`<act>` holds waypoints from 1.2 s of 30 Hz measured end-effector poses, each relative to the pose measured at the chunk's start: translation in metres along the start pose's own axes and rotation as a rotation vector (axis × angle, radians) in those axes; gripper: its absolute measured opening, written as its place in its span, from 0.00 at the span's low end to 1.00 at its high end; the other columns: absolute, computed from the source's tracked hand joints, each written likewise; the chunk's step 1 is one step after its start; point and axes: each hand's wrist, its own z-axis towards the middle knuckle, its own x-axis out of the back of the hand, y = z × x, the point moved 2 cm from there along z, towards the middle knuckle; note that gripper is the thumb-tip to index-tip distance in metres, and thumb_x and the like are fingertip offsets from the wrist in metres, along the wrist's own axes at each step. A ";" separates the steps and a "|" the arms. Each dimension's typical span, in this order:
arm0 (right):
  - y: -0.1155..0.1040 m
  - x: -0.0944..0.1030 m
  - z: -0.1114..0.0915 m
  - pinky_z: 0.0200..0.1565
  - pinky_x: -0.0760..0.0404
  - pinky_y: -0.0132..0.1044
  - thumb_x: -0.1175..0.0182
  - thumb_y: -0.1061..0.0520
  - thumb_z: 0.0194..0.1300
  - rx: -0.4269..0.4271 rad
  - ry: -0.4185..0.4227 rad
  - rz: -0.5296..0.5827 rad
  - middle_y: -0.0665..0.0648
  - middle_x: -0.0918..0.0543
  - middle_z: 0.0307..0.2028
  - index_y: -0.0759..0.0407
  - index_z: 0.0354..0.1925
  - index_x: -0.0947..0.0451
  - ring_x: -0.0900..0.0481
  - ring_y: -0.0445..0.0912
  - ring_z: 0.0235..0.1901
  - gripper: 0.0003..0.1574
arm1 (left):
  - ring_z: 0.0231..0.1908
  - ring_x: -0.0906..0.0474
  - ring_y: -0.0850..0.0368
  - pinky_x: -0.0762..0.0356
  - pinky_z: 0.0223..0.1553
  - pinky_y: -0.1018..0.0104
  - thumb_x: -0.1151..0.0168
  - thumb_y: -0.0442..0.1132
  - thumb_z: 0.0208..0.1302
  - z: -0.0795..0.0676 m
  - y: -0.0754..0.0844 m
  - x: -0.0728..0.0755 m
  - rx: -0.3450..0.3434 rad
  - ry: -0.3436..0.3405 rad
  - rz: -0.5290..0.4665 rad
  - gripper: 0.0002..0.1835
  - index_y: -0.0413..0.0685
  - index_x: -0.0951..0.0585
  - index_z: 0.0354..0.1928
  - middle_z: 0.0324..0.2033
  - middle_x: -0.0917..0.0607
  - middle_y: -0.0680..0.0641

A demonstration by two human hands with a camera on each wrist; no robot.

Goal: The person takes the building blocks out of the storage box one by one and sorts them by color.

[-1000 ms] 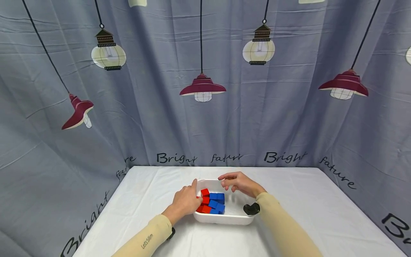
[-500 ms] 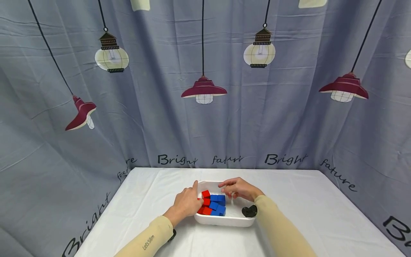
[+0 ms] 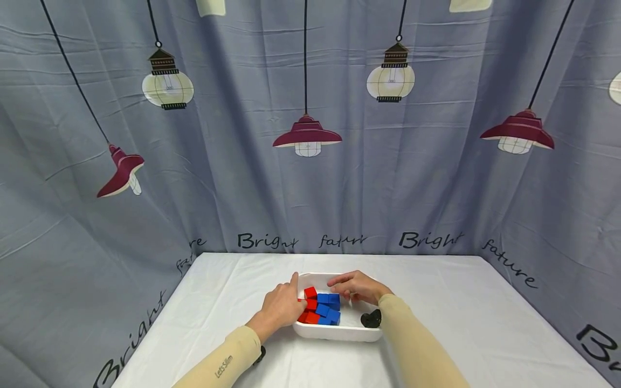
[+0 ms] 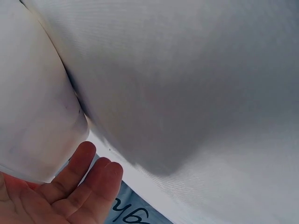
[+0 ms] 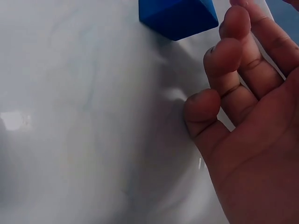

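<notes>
A white plastic tray [image 3: 339, 334] holds red blocks [image 3: 311, 305] along its left side and blue blocks [image 3: 322, 310] beside them. My left hand [image 3: 281, 304] grips the tray's left wall, the thumb over the rim near the red blocks. In the left wrist view, its other fingers [image 4: 74, 172] lie against the tray's outer wall [image 4: 32, 93]. Above the tray's right half, my right hand [image 3: 361, 288] hovers with loosely bent fingers and holds nothing. A blue block [image 5: 177, 16] sits just off its fingertips in the right wrist view.
The tray stands on a white cloth-covered table [image 3: 451, 312]. Behind hangs a grey-blue curtain [image 3: 417, 183] printed with lamps and lettering. A black wrist device [image 3: 371, 319] on the right arm overlaps the tray's right end.
My right hand has shifted a little left, nearer the blue blocks. The left hand keeps its grip on the tray, and the blocks stay in the same arrangement.
</notes>
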 end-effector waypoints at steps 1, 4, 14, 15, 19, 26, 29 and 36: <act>0.001 0.000 0.000 0.29 0.32 0.34 0.33 0.50 0.62 -0.004 -0.001 -0.005 0.53 0.24 0.26 0.56 0.56 0.16 0.28 0.46 0.25 0.25 | 0.53 0.20 0.44 0.21 0.54 0.45 0.37 0.50 0.63 0.000 0.000 0.000 -0.001 0.000 0.002 0.43 0.41 0.39 0.76 0.56 0.18 0.39; 0.002 -0.001 0.002 0.30 0.32 0.34 0.33 0.50 0.61 -0.014 -0.003 -0.024 0.51 0.25 0.26 0.55 0.55 0.16 0.30 0.46 0.25 0.25 | 0.52 0.20 0.45 0.21 0.53 0.45 0.38 0.51 0.63 0.001 -0.001 -0.001 -0.009 0.005 0.007 0.43 0.41 0.39 0.76 0.56 0.17 0.39; 0.006 -0.002 0.006 0.32 0.36 0.34 0.28 0.52 0.53 -0.065 0.017 -0.057 0.49 0.32 0.20 0.53 0.51 0.14 0.34 0.46 0.25 0.24 | 0.53 0.20 0.45 0.21 0.53 0.45 0.38 0.51 0.63 0.003 -0.002 0.000 -0.011 0.013 0.001 0.43 0.42 0.39 0.76 0.56 0.17 0.40; 0.006 -0.003 0.006 0.32 0.36 0.34 0.28 0.52 0.52 -0.072 0.018 -0.055 0.49 0.32 0.20 0.53 0.50 0.14 0.34 0.46 0.25 0.24 | 0.53 0.20 0.45 0.21 0.53 0.45 0.38 0.51 0.63 0.003 -0.002 -0.001 -0.008 0.011 0.001 0.43 0.42 0.40 0.76 0.56 0.17 0.40; 0.007 -0.003 0.005 0.34 0.36 0.35 0.27 0.54 0.50 -0.096 0.032 -0.044 0.50 0.29 0.23 0.53 0.50 0.13 0.33 0.45 0.26 0.25 | 0.53 0.20 0.45 0.20 0.53 0.46 0.37 0.51 0.63 0.002 -0.002 -0.001 -0.006 0.012 -0.004 0.43 0.42 0.39 0.76 0.56 0.17 0.39; 0.010 -0.003 0.002 0.35 0.35 0.35 0.27 0.59 0.48 -0.107 0.026 -0.020 0.51 0.23 0.32 0.57 0.50 0.14 0.31 0.46 0.31 0.26 | 0.51 0.18 0.44 0.19 0.50 0.45 0.37 0.53 0.62 0.003 0.000 0.001 -0.045 0.022 0.001 0.42 0.40 0.35 0.74 0.54 0.16 0.39; 0.010 -0.003 0.002 0.35 0.35 0.35 0.27 0.59 0.48 -0.103 0.014 -0.019 0.52 0.21 0.37 0.57 0.49 0.14 0.30 0.47 0.32 0.26 | 0.49 0.18 0.45 0.19 0.50 0.44 0.37 0.54 0.61 0.006 0.000 0.005 -0.046 0.038 -0.001 0.40 0.40 0.31 0.71 0.52 0.15 0.40; 0.009 -0.003 0.004 0.35 0.34 0.34 0.27 0.62 0.48 -0.089 -0.009 -0.018 0.52 0.19 0.38 0.58 0.49 0.15 0.29 0.46 0.35 0.25 | 0.52 0.18 0.44 0.21 0.54 0.43 0.37 0.52 0.62 0.010 0.000 0.006 -0.036 0.065 -0.025 0.35 0.39 0.27 0.67 0.54 0.16 0.40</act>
